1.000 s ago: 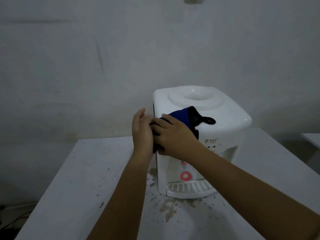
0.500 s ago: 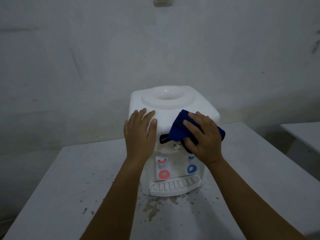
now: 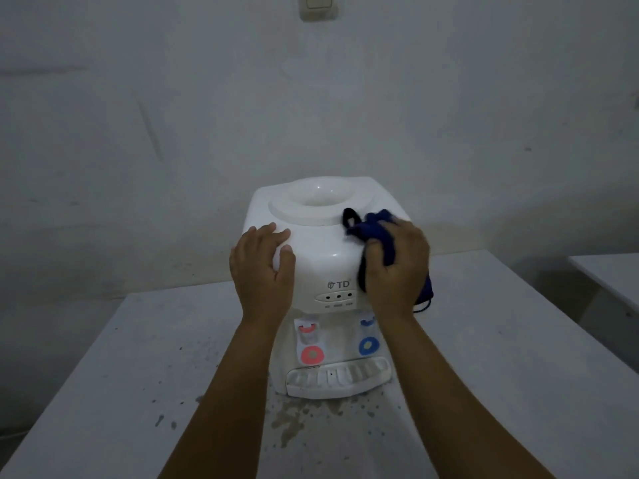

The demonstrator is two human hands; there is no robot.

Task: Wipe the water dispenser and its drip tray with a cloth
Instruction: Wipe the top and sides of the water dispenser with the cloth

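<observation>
The smooth white plastic water dispenser stands on the speckled, stained counter, its ribbed drip tray jutting out at the base. The right hand curls around a bunched dark-blue cloth, pressing it on the dispenser's rounded top right corner. The left hand lies flat, fingers spread, against the top left corner.

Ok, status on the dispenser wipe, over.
Left hand flat on water dispenser, steadying. Right hand grips blue cloth at top right corner. Drip tray uncovered, nothing blocking.
</observation>
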